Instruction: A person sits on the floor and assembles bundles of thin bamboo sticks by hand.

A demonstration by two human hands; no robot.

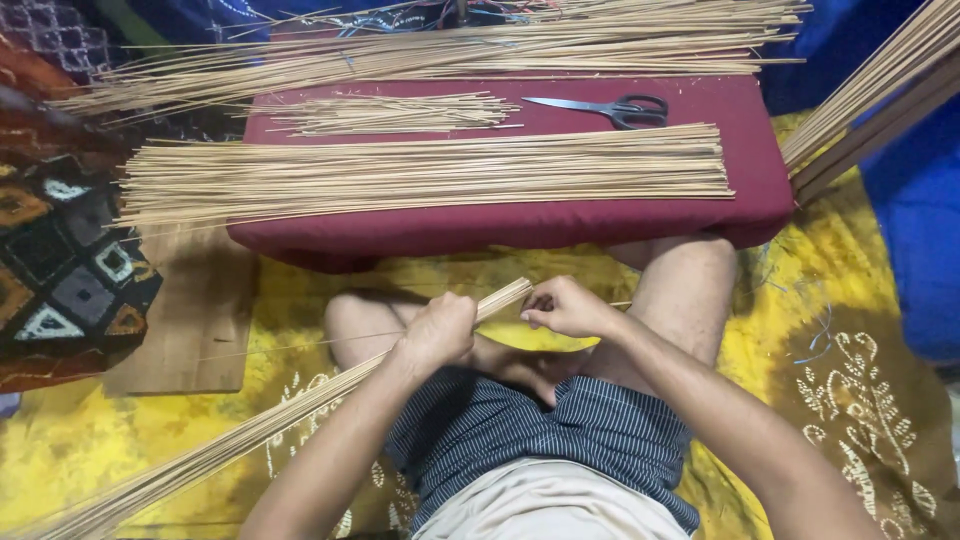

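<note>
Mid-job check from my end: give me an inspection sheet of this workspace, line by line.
Surface: maroon cushioned board over a yellow patterned cloth.
Job's things: bundle of thin sticks gripped in left hand; right hand pinches at the bundle's end.
Clutter: large stick row, small stick pile, long stick heap, black-handled scissors, wooden board.
Grippers: both hands closed, bare.
Cables: nothing seen for certain; thin blue strands on the cloth.
Surroundings: patchwork fabric left, blue cloth right, more sticks leaning.
</note>
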